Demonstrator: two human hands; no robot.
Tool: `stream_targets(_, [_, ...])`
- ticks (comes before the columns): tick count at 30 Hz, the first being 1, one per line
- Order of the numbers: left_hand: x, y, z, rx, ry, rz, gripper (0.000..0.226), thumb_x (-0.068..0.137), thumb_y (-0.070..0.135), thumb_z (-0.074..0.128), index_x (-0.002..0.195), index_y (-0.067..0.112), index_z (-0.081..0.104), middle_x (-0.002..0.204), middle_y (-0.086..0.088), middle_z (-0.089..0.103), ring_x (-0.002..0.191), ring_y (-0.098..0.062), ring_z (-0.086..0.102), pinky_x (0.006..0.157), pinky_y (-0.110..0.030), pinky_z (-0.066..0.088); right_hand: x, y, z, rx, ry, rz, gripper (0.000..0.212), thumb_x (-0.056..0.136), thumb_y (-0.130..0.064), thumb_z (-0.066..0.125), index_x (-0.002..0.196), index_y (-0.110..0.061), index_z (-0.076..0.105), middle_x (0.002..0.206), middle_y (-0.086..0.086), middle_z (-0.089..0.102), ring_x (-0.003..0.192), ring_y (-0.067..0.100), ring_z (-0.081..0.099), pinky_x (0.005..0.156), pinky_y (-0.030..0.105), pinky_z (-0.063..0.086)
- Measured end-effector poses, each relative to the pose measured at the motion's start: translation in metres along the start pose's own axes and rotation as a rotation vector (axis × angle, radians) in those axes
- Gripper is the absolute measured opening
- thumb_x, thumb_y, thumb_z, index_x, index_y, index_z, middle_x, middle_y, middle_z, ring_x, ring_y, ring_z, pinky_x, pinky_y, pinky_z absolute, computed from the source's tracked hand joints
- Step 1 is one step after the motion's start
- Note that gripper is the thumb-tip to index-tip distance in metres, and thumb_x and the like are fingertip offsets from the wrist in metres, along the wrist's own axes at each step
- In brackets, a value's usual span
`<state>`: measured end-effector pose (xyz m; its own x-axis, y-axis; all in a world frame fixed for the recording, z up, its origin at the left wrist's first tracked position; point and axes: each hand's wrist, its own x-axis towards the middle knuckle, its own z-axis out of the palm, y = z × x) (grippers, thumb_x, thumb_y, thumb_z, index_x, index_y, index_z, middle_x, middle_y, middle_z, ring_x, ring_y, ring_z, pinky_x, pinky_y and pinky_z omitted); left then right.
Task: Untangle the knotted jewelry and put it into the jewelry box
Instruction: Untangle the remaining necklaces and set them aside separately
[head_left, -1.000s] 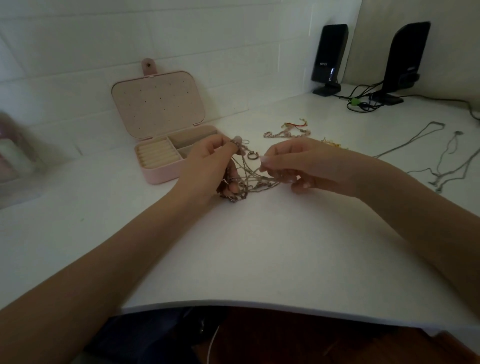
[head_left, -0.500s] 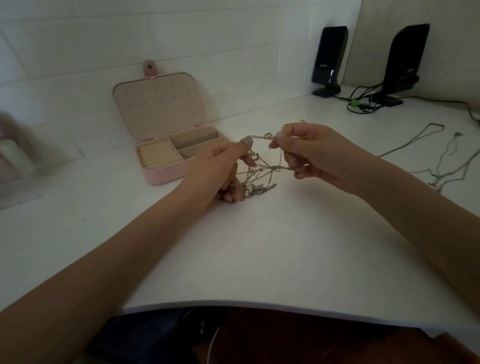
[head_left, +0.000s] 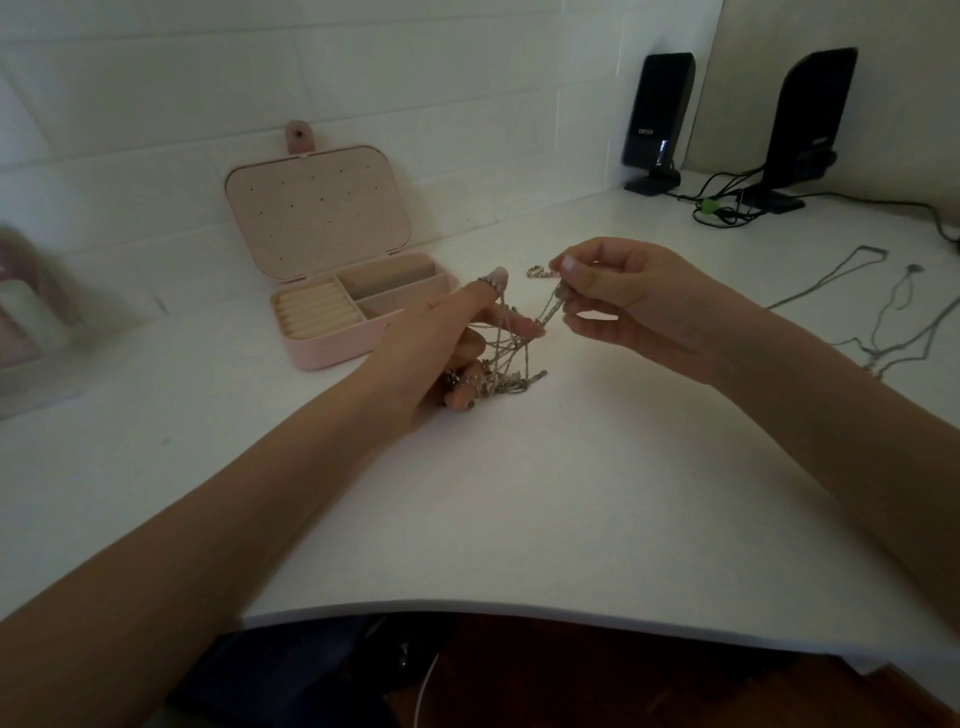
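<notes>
Nearest the camera, the curved front edge of the white table (head_left: 519, 519) runs across the view, with a dark floor and dark fabric below it. Both bare forearms reach in over that edge toward the middle of the table.

There the left hand (head_left: 447, 338) holds the knotted jewelry (head_left: 506, 358), a tangle of thin silvery chains. Its lower fingers curl round the bunched part, which rests on the table just under the hand, while the index finger points up with a strand looped over its tip. The right hand (head_left: 623, 301), just beside it and raised off the surface, pinches one chain between thumb and forefinger, the other fingers loosely curled below; strands run taut from that pinch down to the tangle.

Behind the left hand, toward the back left of the table, the pink jewelry box (head_left: 332, 343) stands open, its lid leaning against the white brick wall (head_left: 363, 78). Inside are a ribbed ring-roll section and two plain compartments.

Along the right edge lie loose thin chains (head_left: 883, 322), well apart from the hands. At the back right corner stand two black speakers (head_left: 660, 119) with cables (head_left: 727, 208); the white lettering on the nearer one is too blurred to read. A blurred object sits at the far left edge.
</notes>
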<state>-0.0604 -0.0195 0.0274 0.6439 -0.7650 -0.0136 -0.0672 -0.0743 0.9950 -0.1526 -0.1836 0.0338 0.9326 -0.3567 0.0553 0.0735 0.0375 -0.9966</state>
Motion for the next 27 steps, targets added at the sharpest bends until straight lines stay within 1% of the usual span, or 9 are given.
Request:
stream_targets(3, [0.001,-0.002,-0.001,0.01,0.001,0.006,0.052,0.094,0.048,0.048,0.057,0.018,0.069,0.051,-0.009,0.017,0.03,-0.014,0.025,0.035,-0.018,0.023,0.001,-0.002,0.001,0.21,0.023,0.035,0.006,0.093,-0.013,0.055,0.095,-0.011,0.061,0.072,0.0,0.06,0.066,0.009,0.062,0.067,0.022,0.055])
stream_targets(6, [0.004,-0.005,-0.001,-0.019,0.038,0.031,0.05,0.094,0.037,0.054,0.046,0.021,0.054,0.063,-0.018,0.031,0.033,-0.015,0.032,0.036,-0.02,0.026,0.001,-0.005,0.001,0.55,0.054,0.084,0.006,0.094,-0.009,0.053,0.096,-0.008,0.059,0.071,0.004,0.056,0.063,0.011,0.061,0.065,0.024,0.056])
stream_targets(7, [0.004,-0.005,-0.001,-0.014,0.05,0.024,0.049,0.093,0.034,0.056,0.046,0.021,0.05,0.059,-0.018,0.032,0.036,-0.017,0.037,0.037,-0.02,0.027,0.0,-0.006,0.001,0.642,0.065,0.104,0.006,0.094,-0.009,0.053,0.096,-0.007,0.059,0.07,0.004,0.055,0.061,0.011,0.059,0.063,0.024,0.055])
stream_targets(10, [0.004,-0.007,-0.003,0.067,0.071,0.048,0.041,0.091,0.022,0.058,0.052,0.017,0.046,0.047,-0.002,0.045,0.049,-0.021,0.047,0.036,-0.019,0.032,0.001,-0.006,-0.001,0.757,0.063,0.153,0.006,0.094,-0.009,0.055,0.097,-0.006,0.059,0.07,0.004,0.053,0.058,0.01,0.054,0.059,0.022,0.052])
stream_targets(15, [0.004,-0.009,-0.004,0.161,0.087,0.11,0.013,0.079,0.014,0.063,0.068,0.009,0.06,0.057,0.004,0.056,0.051,-0.017,0.046,0.045,-0.023,0.036,0.0,-0.005,-0.001,0.557,-0.008,0.125,0.004,0.095,-0.015,0.053,0.098,-0.015,0.055,0.078,-0.001,0.061,0.05,0.003,0.041,0.047,0.014,0.041])
stream_targets(17, [0.003,-0.009,-0.003,0.128,0.082,0.111,0.024,0.067,0.02,0.06,0.079,-0.001,0.064,0.062,0.002,0.058,0.056,-0.016,0.049,0.049,-0.025,0.039,-0.001,-0.007,0.0,0.494,-0.014,0.111,0.006,0.092,-0.014,0.055,0.097,-0.016,0.056,0.087,-0.002,0.067,0.053,0.003,0.046,0.046,0.013,0.04])
stream_targets(19, [0.003,-0.008,-0.003,0.119,0.078,0.15,0.029,0.063,0.021,0.054,0.079,-0.001,0.066,0.068,0.003,0.063,0.063,-0.009,0.055,0.052,-0.023,0.044,-0.003,-0.008,0.001,0.447,-0.056,0.104,0.016,0.086,-0.011,0.057,0.101,-0.017,0.057,0.1,-0.003,0.07,0.061,0.005,0.056,0.048,0.013,0.042])
stream_targets(23, [-0.002,-0.006,-0.002,0.144,0.026,0.212,0.007,0.072,0.018,0.057,0.068,0.012,0.057,0.077,0.008,0.071,0.076,-0.006,0.062,0.054,-0.021,0.046,-0.008,-0.012,0.003,0.337,-0.153,0.098,0.03,0.081,-0.004,0.056,0.107,-0.018,0.055,0.117,-0.005,0.069,0.076,0.009,0.065,0.055,0.016,0.046])
stream_targets(27, [-0.004,-0.003,0.002,-0.016,-0.044,0.164,0.014,0.089,0.007,0.062,0.093,0.011,0.049,0.079,0.01,0.071,0.073,-0.012,0.069,0.045,-0.023,0.046,-0.011,-0.013,0.009,0.188,-0.228,0.069,0.03,0.085,-0.003,0.057,0.112,-0.017,0.058,0.124,-0.003,0.066,0.083,0.01,0.064,0.06,0.019,0.051])
